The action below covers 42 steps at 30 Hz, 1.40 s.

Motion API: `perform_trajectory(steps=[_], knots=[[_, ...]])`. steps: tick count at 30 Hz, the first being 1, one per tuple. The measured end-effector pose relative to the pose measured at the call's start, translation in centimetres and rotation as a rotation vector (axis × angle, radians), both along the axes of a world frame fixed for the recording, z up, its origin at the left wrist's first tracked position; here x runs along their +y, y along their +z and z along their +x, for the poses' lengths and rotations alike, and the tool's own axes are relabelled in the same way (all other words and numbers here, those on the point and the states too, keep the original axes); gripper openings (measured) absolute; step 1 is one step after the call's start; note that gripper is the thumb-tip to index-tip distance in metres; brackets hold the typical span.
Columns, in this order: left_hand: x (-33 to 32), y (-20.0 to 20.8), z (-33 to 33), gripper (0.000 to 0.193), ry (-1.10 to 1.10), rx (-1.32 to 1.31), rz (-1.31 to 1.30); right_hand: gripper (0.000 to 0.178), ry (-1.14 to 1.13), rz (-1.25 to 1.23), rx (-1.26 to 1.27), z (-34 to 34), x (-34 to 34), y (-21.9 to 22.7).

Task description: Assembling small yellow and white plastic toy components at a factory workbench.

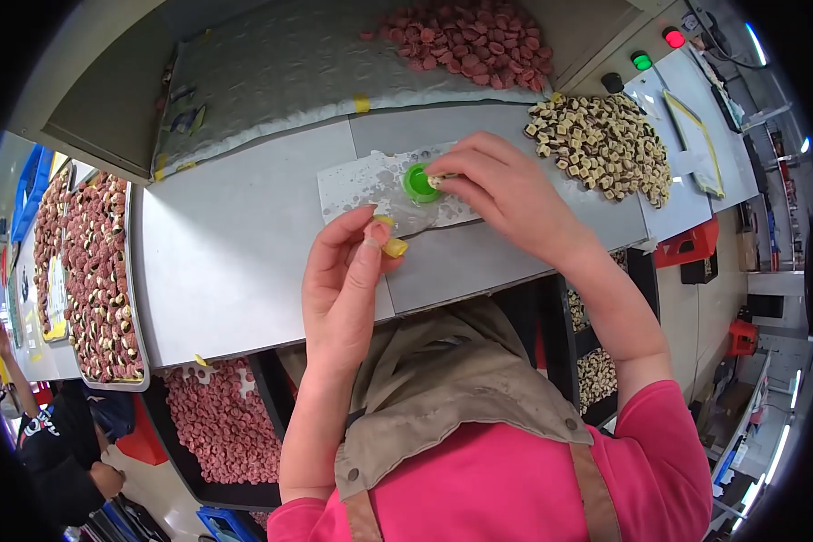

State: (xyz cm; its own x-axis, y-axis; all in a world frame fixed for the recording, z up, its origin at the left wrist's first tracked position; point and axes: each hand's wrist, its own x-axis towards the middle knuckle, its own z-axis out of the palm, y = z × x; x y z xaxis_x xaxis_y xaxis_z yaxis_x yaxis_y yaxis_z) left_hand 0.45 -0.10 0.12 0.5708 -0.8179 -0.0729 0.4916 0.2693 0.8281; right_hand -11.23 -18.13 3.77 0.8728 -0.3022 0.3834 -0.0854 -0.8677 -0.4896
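A person's left hand (pixel 341 282), with yellow covers (pixel 395 247) on its fingertips, pinches what seems a small pink piece (pixel 382 232) above a grey worktable (pixel 235 262). The right hand (pixel 508 191) grips a small cream-coloured piece (pixel 434 182) at a round green cup (pixel 417 187), left of a heap of cream-and-brown pieces (pixel 596 144)

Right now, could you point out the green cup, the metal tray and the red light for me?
Green cup (pixel 417 185): head view, on its inside.
Metal tray (pixel 119 386): head view, on its near rim.
Red light (pixel 673 37): head view, on its face.
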Motion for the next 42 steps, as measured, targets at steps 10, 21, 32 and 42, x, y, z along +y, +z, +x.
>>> perform_trajectory(steps=[10,21,32,42], knots=[[0.1,0.1,0.4,0.029,-0.034,0.034,0.013,0.017,0.009,-0.107,0.021,1.0,0.1,-1.0],[0.3,-0.4,0.8,0.03,-0.066,0.172,-0.052,0.015,-0.036,0.154,0.006,0.4,0.5,-0.9],[0.3,-0.4,1.0,0.028,-0.112,0.199,-0.092,0.019,0.161,0.365,-0.195,1.5,4.5,0.8],[0.1,0.0,0.3,0.025,-0.04,0.231,-0.113,0.014,0.124,0.277,-0.225,1.7,5.2,0.2]])
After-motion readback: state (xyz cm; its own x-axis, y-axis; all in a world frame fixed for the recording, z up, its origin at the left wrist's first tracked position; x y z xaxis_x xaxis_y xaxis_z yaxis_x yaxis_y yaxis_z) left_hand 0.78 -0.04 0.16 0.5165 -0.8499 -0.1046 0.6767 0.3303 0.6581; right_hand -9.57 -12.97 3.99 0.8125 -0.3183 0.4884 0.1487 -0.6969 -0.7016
